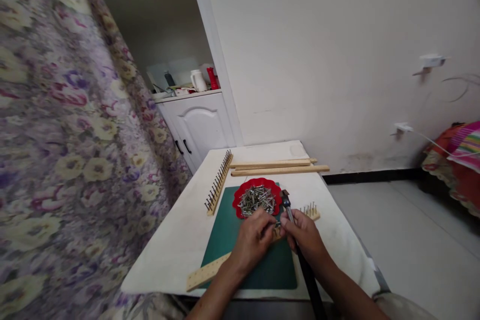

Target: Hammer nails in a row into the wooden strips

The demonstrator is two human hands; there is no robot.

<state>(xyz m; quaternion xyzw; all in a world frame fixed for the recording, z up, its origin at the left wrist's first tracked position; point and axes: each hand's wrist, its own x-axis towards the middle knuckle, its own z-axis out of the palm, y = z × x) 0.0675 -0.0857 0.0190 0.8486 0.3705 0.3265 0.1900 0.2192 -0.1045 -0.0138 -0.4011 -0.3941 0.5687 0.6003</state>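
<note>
My right hand is closed around the shaft of a hammer, its head pointing away from me and its black grip running down toward my lap. My left hand is closed in a pinch beside it, with what looks like a thin nail between the fingertips of both hands. Below them a wooden strip with rows of small holes lies slantwise across the green mat. Nails stand in its right end; its middle is partly hidden by my hands. A red scalloped dish full of loose nails sits just beyond.
On the white-covered table, another strip with a row of upright nails lies at the left. Several plain wooden strips lie at the back, near the wall. A floral curtain hangs left, beside a white cabinet.
</note>
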